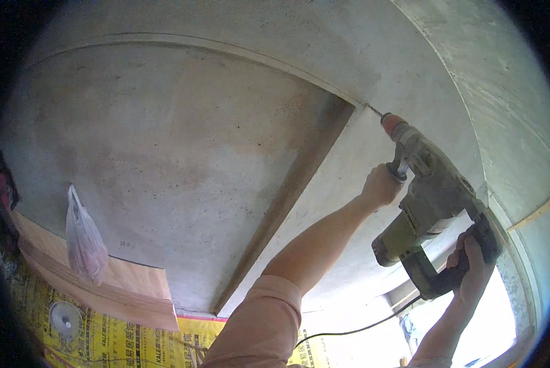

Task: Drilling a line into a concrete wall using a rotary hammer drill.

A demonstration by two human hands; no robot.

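Dusty olive-green and grey corded rotary hammer drill (431, 208) is raised overhead, thin bit (373, 110) touching the grey concrete ceiling (164, 153) right at the corner where a recessed panel edge meets the beam face. Orange-red chuck collar sits just behind the bit.

Left hand (380, 185): fingers wrapped tight around the drill's black side handle near the front, arm stretched up, pink short sleeve (259, 325) at the shoulder.

Right hand (471, 270): fingers closed on the rear pistol grip, below and right of the motor body. Can't tell whether the trigger is pressed.

Black power cord (354, 331) drops from the grip end and sags left across the bright opening below.

Elsewhere: thin clear plastic bag (84, 242) hangs on the concrete at left, well apart from the drill. Below it, brown plywood sheet (103, 282) leans against the wall, above yellow printed wrapping sheet (115, 343). Bright window opening (489, 331) at lower right.
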